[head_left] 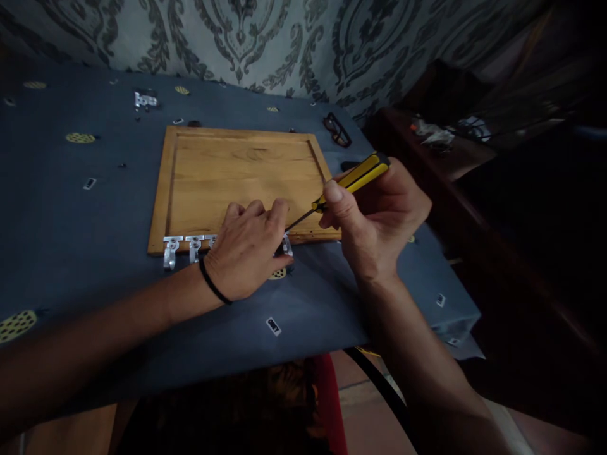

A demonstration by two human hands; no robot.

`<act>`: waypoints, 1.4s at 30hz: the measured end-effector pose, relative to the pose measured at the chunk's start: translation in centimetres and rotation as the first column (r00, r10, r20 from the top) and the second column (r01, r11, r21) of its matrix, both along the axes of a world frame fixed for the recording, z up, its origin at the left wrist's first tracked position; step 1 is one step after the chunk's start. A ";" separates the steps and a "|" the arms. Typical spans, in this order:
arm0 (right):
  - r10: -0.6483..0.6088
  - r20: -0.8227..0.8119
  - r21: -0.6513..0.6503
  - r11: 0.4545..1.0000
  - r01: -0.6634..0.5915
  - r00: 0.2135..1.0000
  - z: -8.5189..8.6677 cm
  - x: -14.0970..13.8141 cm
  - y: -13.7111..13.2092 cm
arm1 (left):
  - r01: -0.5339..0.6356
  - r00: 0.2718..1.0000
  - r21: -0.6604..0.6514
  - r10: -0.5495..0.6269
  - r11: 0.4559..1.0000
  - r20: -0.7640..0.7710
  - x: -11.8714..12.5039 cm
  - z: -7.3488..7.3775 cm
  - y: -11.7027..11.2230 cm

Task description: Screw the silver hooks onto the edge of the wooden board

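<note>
My right hand [379, 221] grips a yellow and black screwdriver [358, 177], its shaft slanting down to the left. The tip meets a silver hook-like metal bracket [288, 245] on the near edge of a framed wooden panel [246, 177]. My left hand [251, 246], with a black band on the wrist, lies bent over that edge. Its thumb and index finger are around the same bracket, and its other fingertips rest on the panel. More such brackets [171, 251] line the edge to the left, partly covered by my left hand. The screw under the tip is too small to see.
A blue patterned cloth [109, 208] covers the table. At the back lie another silver bracket [145, 99] with small dark bits and a pair of glasses [337, 129]. Right of the table stands dark furniture [403, 126] with a clear plastic bag [432, 134]. Patterned fabric [246, 38] rises behind.
</note>
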State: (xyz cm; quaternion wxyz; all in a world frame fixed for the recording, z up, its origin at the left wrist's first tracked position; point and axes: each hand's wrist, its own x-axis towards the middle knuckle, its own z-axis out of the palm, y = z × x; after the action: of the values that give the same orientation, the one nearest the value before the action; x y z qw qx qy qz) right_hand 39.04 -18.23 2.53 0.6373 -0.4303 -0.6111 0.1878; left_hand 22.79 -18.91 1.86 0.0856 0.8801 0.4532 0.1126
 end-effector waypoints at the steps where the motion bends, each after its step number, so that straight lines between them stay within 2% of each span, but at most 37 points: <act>1: 0.002 0.006 -0.009 1.000 -0.002 1.000 0.0 0.0 0.0 | -0.002 1.000 0.005 0.002 1.000 0.002 0.0 0.0 0.0; 15: 0.027 0.098 0.000 1.000 -0.027 0.995 -0.6 0.3 0.3 | -0.013 1.000 -0.002 0.013 1.000 -0.029 0.2 0.0 0.0; 26: 0.072 0.154 -0.063 0.996 -0.063 0.985 -0.3 0.7 0.3 | -0.012 0.999 -0.014 0.012 1.000 -0.045 0.2 0.1 0.0; 35: 0.001 0.157 -0.001 1.000 -0.001 0.988 -1.0 0.4 0.1 | -0.001 1.000 0.008 0.001 1.000 -0.031 0.1 -0.1 0.1; 42: -0.036 0.158 -0.001 0.999 0.037 0.987 -0.9 0.1 0.1 | -0.003 1.000 0.014 0.003 1.000 -0.029 0.1 -0.1 0.0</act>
State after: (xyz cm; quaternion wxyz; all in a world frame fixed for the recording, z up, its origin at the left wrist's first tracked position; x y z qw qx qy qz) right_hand 39.11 -18.15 1.67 0.5894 -0.4562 -0.6513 0.1426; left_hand 22.93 -18.89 1.73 0.0725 0.8816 0.4549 0.1030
